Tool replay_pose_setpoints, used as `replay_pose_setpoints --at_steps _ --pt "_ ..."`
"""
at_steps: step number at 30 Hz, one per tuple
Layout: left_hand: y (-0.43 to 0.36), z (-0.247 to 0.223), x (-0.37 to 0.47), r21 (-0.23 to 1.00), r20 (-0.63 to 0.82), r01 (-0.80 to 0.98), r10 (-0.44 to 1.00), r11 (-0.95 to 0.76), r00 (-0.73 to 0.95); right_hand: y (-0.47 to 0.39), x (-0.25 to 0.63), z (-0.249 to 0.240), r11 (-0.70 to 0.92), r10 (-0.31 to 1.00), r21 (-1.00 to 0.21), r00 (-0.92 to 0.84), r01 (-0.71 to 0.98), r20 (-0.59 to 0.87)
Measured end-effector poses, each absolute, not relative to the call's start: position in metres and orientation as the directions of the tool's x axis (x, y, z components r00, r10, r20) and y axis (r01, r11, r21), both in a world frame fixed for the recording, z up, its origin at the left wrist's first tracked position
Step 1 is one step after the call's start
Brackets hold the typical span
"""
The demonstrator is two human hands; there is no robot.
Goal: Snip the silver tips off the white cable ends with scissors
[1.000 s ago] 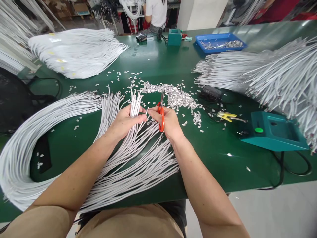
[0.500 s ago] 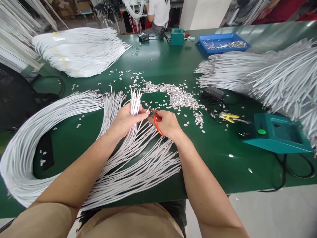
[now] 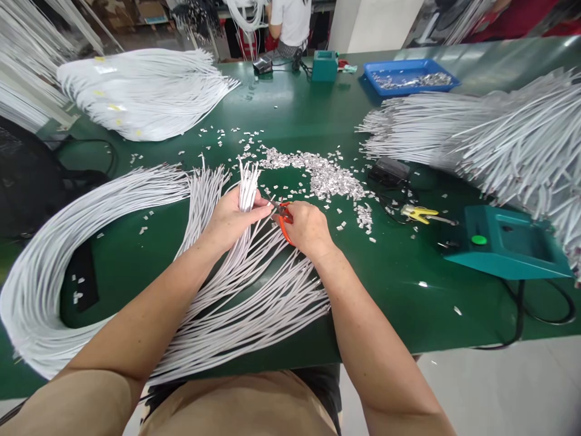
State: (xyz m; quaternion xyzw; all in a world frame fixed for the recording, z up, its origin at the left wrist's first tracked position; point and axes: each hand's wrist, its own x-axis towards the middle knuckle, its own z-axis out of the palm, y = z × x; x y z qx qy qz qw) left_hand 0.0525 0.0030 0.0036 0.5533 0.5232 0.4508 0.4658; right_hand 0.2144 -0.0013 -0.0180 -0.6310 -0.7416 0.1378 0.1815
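My left hand is closed round a small bunch of white cables, whose ends stick up above the thumb. One cable end lies apart from the bunch at the thumb tip. My right hand grips orange-handled scissors or snips, their dark blades reaching that cable end; whether they touch it I cannot tell. Beneath both forearms spreads a big looped bundle of white cables, with another upright clump just left of my left hand. Small silvery-white pieces lie heaped beyond my hands.
At the right stand a teal machine with a green button, yellow-handled pliers and a black box. Larger cable bundles lie at back left and right. A blue tray holds small pieces. A person sits beyond the table.
My right hand and the orange-handled tool have shifted slightly left and turned, the blades now closer to the cable at my left thumb. The left hand keeps its hold.
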Motion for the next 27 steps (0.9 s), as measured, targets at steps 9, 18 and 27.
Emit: replay_pose_setpoints --at_steps 9,18,27 --pt "0.002 0.002 0.052 0.97 0.071 0.235 0.998 -0.068 -0.001 0.001 0.224 -0.007 0.017 0.999 -0.862 -0.048 0.506 -0.009" --pt "0.003 0.0 0.055 0.951 0.057 0.305 0.998 -0.055 0.003 -0.001 0.214 -0.005 -0.035 0.999 -0.982 -0.006 -0.187 -0.035" --pt "0.002 -0.001 0.054 0.994 -0.06 0.1 0.989 0.046 0.137 0.0 0.213 -0.005 -0.158 0.987 -0.963 -0.008 -0.218 -0.16"
